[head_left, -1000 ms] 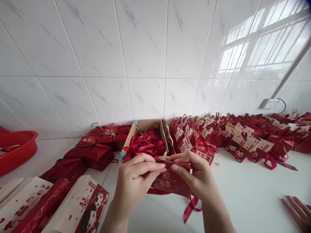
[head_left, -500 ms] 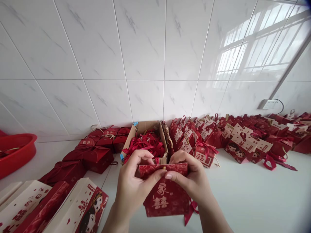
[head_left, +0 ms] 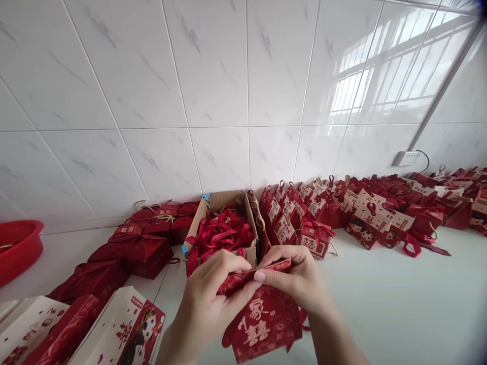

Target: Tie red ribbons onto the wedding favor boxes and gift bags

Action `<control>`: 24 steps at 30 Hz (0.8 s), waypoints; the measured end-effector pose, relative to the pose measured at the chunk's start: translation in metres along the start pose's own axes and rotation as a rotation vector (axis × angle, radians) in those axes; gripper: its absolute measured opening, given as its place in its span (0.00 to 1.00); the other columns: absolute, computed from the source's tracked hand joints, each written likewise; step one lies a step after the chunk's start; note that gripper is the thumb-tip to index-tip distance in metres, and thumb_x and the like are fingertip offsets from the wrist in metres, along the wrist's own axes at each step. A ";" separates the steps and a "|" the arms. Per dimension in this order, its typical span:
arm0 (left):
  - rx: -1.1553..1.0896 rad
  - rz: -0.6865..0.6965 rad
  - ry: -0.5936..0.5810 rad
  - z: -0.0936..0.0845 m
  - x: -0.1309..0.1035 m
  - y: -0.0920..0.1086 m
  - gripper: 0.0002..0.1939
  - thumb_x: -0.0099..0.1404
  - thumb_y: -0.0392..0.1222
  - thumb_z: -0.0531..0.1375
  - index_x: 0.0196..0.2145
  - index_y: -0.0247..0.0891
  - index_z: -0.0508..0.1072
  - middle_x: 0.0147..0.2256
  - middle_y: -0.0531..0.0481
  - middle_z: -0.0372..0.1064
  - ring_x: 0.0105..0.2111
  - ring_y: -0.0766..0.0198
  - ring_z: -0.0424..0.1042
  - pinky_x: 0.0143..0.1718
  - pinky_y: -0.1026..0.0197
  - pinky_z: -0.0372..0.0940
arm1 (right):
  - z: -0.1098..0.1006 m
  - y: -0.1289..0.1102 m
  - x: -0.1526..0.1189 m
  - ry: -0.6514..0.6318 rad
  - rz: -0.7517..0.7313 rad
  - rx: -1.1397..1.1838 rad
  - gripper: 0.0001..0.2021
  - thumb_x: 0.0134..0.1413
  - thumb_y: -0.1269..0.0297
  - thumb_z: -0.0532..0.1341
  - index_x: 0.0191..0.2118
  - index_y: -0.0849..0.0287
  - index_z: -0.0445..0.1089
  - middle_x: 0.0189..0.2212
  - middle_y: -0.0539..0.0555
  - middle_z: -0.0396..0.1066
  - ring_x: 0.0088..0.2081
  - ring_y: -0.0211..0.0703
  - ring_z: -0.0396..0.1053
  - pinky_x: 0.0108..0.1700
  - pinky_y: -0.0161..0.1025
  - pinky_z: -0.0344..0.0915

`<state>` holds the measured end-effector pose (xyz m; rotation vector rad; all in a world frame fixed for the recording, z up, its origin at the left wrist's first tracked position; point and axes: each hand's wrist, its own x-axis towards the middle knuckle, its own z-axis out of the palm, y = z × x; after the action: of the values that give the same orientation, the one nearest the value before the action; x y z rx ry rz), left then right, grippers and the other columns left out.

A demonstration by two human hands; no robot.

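Both hands grip the folded top edge of a red paper gift box (head_left: pixel 262 324) printed with pale characters. My left hand (head_left: pixel 213 299) pinches the left part of that edge, thumb in front and fingers behind. My right hand (head_left: pixel 294 276) closes on the right part, its thumb tip pressed near the middle, beside the left thumb. The box hangs tilted below the hands. A bit of red ribbon shows behind its lower right side. Just beyond the hands stands a cardboard carton (head_left: pixel 251 253) filled with red ribbons (head_left: pixel 224 228).
Finished-looking red and cream gift boxes (head_left: pixel 367 223) crowd the wall side on the right. Dark red boxes (head_left: pixel 146 253) and flat printed cartons (head_left: pixel 122 324) lie at left. A red basin (head_left: pixel 23 248) stands far left. A power strip (head_left: pixel 407 158) is at the wall.
The box has tilted, its lower end swinging right and down, and the thumbs now cover the gold fastener on its top edge. The camera view has shifted slightly right.
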<state>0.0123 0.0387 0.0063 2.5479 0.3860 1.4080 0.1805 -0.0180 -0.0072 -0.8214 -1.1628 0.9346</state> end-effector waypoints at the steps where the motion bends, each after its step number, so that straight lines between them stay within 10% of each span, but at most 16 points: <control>1: 0.008 0.026 -0.015 0.000 0.000 0.000 0.12 0.60 0.31 0.64 0.38 0.41 0.66 0.30 0.56 0.68 0.32 0.71 0.70 0.37 0.70 0.66 | -0.001 0.000 0.000 0.028 -0.017 -0.010 0.06 0.39 0.71 0.74 0.25 0.58 0.77 0.24 0.47 0.75 0.26 0.30 0.68 0.28 0.24 0.64; 7: 0.069 -0.275 -0.099 -0.001 -0.007 -0.002 0.25 0.61 0.44 0.64 0.54 0.44 0.61 0.47 0.47 0.71 0.44 0.61 0.73 0.45 0.62 0.69 | -0.012 -0.006 -0.002 0.285 -0.181 -0.216 0.05 0.44 0.67 0.72 0.24 0.57 0.76 0.23 0.48 0.76 0.25 0.32 0.70 0.28 0.25 0.66; 15: -0.001 -0.560 -0.443 -0.008 0.002 -0.009 0.14 0.66 0.53 0.56 0.32 0.41 0.72 0.29 0.54 0.74 0.29 0.64 0.72 0.31 0.66 0.66 | -0.018 -0.006 0.001 0.395 -0.245 -0.374 0.08 0.45 0.62 0.71 0.25 0.59 0.75 0.21 0.50 0.75 0.23 0.35 0.69 0.25 0.29 0.66; 24: -0.088 -0.522 -0.209 -0.020 -0.001 -0.019 0.12 0.66 0.51 0.57 0.31 0.41 0.69 0.27 0.52 0.72 0.28 0.63 0.73 0.27 0.68 0.66 | -0.023 -0.008 0.001 0.434 -0.248 -0.404 0.11 0.44 0.58 0.71 0.24 0.59 0.74 0.20 0.51 0.74 0.22 0.37 0.68 0.24 0.32 0.65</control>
<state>-0.0078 0.0569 0.0101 2.2597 0.8521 0.9374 0.2043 -0.0216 -0.0040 -1.1094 -1.0481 0.2933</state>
